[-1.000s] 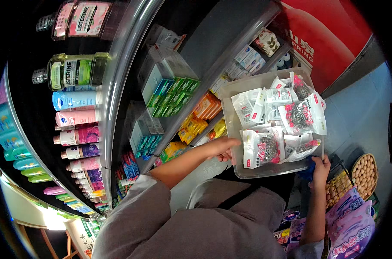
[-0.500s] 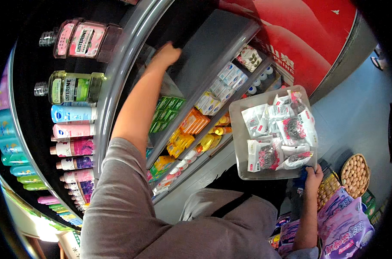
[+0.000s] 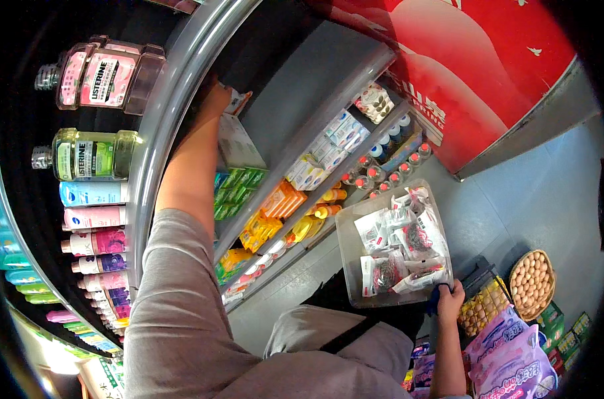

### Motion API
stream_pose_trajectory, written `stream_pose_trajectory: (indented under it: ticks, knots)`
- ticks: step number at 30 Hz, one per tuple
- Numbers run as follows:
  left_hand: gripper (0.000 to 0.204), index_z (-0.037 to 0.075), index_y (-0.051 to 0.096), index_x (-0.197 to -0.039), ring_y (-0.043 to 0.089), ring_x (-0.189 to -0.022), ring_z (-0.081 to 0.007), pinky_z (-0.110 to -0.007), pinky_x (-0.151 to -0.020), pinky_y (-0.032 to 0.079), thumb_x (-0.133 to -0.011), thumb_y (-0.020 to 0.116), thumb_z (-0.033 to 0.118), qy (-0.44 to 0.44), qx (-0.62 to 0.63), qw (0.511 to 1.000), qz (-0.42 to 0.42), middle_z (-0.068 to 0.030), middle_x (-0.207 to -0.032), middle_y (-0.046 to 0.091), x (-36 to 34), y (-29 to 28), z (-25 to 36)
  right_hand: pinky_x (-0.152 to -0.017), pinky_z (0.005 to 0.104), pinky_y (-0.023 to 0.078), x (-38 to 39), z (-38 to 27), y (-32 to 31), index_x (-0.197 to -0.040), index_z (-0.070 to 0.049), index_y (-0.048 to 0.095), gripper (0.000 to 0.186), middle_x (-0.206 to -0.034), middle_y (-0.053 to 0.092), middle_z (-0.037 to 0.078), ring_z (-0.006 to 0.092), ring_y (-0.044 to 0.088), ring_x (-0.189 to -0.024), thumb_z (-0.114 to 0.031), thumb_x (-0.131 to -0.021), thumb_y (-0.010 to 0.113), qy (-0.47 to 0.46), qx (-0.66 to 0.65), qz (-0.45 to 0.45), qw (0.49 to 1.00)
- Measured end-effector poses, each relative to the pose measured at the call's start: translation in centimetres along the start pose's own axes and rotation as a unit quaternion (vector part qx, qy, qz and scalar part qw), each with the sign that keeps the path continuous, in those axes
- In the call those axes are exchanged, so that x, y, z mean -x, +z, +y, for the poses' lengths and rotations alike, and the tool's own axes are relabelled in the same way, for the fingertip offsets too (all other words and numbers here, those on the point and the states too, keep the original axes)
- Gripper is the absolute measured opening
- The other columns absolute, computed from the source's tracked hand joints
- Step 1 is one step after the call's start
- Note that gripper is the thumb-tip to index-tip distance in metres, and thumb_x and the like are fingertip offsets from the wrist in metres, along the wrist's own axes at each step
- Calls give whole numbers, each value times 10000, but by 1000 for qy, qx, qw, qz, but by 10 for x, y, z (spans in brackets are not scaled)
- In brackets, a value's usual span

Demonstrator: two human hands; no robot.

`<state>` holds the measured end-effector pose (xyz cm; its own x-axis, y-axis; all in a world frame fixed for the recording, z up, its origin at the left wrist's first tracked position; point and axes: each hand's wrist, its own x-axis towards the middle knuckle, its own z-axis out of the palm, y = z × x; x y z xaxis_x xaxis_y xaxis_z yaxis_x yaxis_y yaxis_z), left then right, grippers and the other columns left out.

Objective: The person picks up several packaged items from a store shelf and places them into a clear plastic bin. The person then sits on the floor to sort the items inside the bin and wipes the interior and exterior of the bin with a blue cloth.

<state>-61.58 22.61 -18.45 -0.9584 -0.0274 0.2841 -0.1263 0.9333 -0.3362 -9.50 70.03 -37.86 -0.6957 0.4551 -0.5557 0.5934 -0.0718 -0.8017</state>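
Note:
My right hand (image 3: 453, 300) grips the near right corner of a clear plastic bin (image 3: 350, 287), with something dark blue under its fingers. Several white-and-red packets (image 3: 416, 241), showing dark, wiry-looking contents through clear windows, lie heaped in the bin. My left arm reaches deep into a dark shelf, where my left hand (image 3: 213, 101) is beside a small white-and-orange packet (image 3: 238, 102). Its fingers are mostly hidden in shadow, so whether they hold that packet is unclear. Just below the hand is a pale carton (image 3: 239, 141), and beyond it stand green boxes (image 3: 239, 189).
Mouthwash bottles (image 3: 106, 78) and tubes (image 3: 95, 217) line the left shelf behind a curved clear edge (image 3: 157, 133). Lower shelves hold orange packs (image 3: 282, 199) and white boxes (image 3: 332, 143). On the floor at right are an egg basket (image 3: 532, 284) and purple bags (image 3: 514, 359).
My left hand has moved left and slightly down in the picture, and a small packet now shows beside it. The bin and my right hand appear lower and further left as the view shifted.

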Motion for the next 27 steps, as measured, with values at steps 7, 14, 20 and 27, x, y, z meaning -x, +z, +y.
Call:
stream_pose_trajectory:
  ticks: [7, 14, 20, 27]
  knots:
    - [480, 38, 346, -1287, 362, -1198, -367, -413, -1009, 295, -821, 411, 134, 6, -84, 996, -30, -231, -1303, 353, -27, 23, -24, -519, 226, 338, 2, -13, 10, -679, -9, 460, 60, -614, 443, -26, 62, 391, -576, 0, -690, 518, 6, -2, -10, 1000]
    - [397, -8, 528, -1083, 510, -1011, -381, -434, -865, 417, -814, 486, 281, 25, -55, 998, -23, -241, -1116, 509, -18, -4, 8, -553, 214, 342, -2, -8, 15, -719, 0, 495, 32, -659, 495, -6, 64, 418, -611, 6, -696, 517, 31, -66, -6, 997]
    - [313, 40, 617, -901, 591, -797, -374, -438, -701, 474, -777, 512, 307, 53, -30, 998, -7, -191, -878, 616, -10, -37, 25, -553, 212, 343, -5, -22, 26, -694, -12, 505, 29, -656, 499, -21, 68, 421, -601, -6, -693, 534, 62, -86, 52, 993]
    - [162, 68, 552, -859, 586, -691, -301, -359, -622, 448, -733, 582, 165, 161, 210, 941, 211, -141, -746, 606, 4, -67, 49, -519, 215, 325, -29, 2, 24, -700, -24, 511, 31, -632, 469, -35, 60, 392, -555, -7, -693, 536, 15, -80, 38, 996]
